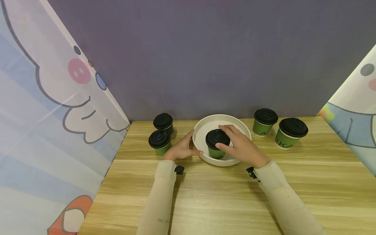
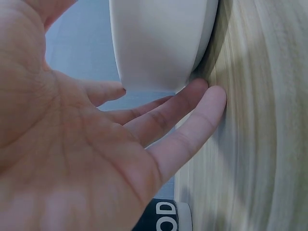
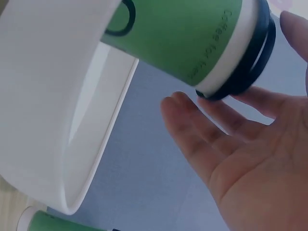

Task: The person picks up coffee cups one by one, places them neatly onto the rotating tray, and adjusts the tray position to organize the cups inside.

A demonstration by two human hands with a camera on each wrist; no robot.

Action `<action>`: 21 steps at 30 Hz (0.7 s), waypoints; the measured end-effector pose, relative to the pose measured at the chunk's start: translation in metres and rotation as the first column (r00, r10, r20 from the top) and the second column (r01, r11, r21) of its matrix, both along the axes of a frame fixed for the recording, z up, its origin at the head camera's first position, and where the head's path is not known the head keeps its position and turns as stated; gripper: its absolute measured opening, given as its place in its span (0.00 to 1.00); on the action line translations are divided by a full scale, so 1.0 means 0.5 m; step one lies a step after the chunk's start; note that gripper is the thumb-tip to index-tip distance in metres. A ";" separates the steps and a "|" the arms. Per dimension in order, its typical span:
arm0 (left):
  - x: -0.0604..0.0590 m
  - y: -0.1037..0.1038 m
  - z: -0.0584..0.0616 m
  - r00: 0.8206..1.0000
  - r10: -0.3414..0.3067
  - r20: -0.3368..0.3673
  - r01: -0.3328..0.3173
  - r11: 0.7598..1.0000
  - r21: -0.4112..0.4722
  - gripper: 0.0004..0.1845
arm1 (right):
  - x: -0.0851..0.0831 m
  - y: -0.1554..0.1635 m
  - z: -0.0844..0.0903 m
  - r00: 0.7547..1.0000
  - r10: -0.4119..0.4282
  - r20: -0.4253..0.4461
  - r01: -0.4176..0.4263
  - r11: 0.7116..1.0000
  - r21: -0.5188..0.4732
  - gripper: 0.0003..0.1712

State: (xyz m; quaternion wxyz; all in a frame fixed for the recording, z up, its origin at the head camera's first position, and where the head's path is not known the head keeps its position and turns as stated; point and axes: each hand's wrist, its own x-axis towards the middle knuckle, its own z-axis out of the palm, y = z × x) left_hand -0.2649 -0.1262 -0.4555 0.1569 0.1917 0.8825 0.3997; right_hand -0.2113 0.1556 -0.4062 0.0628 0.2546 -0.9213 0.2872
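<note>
A green paper coffee cup with a black lid stands upright inside a round white bowl. My right hand is spread around the lid from the right; in the right wrist view its thumb stands apart from the lid, and the fingers reach past the lid's far side. At the bowl's left side is my left hand, fingers extended and thumb by the near rim. The left wrist view shows its fingertips low at the bowl's wall, near the tabletop.
Two more lidded green cups, a rear one and a nearer one, stand left of the bowl. On the right are two others, one close to the bowl and one farther out. A grey wall rises behind the wooden table.
</note>
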 end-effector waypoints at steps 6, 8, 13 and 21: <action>-0.007 -0.006 -0.010 0.999 -0.023 0.038 0.019 0.995 0.099 0.66 | -0.008 0.020 0.006 0.998 -0.011 -0.054 0.009 0.999 -0.040 0.39; -0.007 -0.005 -0.010 0.998 -0.031 0.054 0.024 0.991 0.129 0.65 | -0.012 0.030 0.008 0.998 -0.026 -0.057 0.024 0.999 -0.041 0.38; -0.006 -0.006 -0.009 0.995 -0.049 0.089 0.033 0.984 0.174 0.64 | -0.013 0.055 0.019 0.996 -0.083 -0.041 0.081 0.996 -0.040 0.38; -0.006 -0.013 -0.010 0.994 -0.081 0.080 0.065 0.981 0.182 0.58 | -0.016 0.111 0.039 0.987 -0.157 -0.028 0.155 0.987 -0.040 0.37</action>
